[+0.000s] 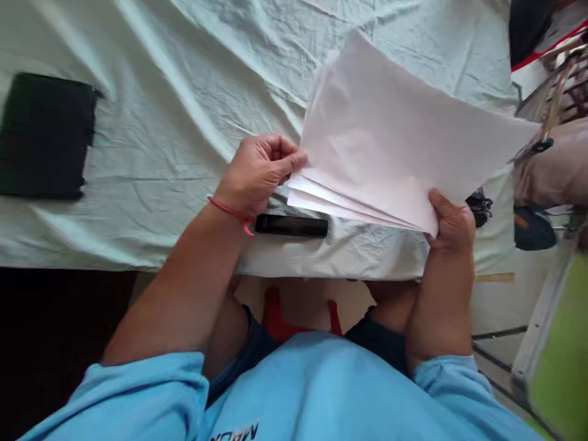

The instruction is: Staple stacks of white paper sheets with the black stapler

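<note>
Two hands on one loose sheaf of plain, off-white paper sheets, held over a pale green, wrinkled cloth covering the table. Left hand, red cord at the wrist: thumb and forefinger closed in a pinch on the sheaf's left edge, near its lower corner. How many layers are in that pinch, cannot tell. Right hand: gripping the near right part of the sheaf, thumb on top, fingers mostly hidden underneath. Left and near edges uneven; several layers show, fanned apart toward the left. Top face looks blank.

Nearby: slim, glossy black bar-shaped object on the cloth, between sheaf and table edge, just beside the left wrist. Flat black square piece well apart at far left. Small crumpled black item just past the right hand, partly covered.

Step in hand, as judged: sorting or evening the sheets. Next move probably calls for a steady right grip while the left parts or aligns layers, lightly, to avoid creasing.
</note>
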A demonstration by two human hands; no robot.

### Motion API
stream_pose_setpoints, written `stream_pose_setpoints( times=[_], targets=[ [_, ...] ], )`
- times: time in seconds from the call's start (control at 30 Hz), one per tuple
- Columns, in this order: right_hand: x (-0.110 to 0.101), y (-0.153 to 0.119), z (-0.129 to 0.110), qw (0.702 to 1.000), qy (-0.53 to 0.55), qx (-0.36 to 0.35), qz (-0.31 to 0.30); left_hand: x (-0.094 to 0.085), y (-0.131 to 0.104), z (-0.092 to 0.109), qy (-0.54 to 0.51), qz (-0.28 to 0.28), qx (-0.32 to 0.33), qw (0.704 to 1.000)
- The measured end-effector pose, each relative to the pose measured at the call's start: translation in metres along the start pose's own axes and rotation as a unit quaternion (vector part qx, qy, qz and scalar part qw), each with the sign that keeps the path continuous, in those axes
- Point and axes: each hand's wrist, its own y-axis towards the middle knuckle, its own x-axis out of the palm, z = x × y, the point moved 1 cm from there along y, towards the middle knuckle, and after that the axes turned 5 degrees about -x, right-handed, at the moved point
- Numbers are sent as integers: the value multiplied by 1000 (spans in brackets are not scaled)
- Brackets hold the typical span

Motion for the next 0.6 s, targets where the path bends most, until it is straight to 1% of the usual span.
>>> stream_pose_setpoints(
  times=[0.17, 0.4, 0.6],
  targets=[
    [0, 0, 2, 1000, 4, -10, 5, -3, 6, -9, -4, 10, 7, 1000],
    [0, 4, 8, 999, 19, -21, 16, -5, 1, -3, 15, -7, -4, 1000],
    [-7, 15, 20, 999, 3, -39, 16, -7, 3, -9, -17, -21, -4, 1000]
  ],
)
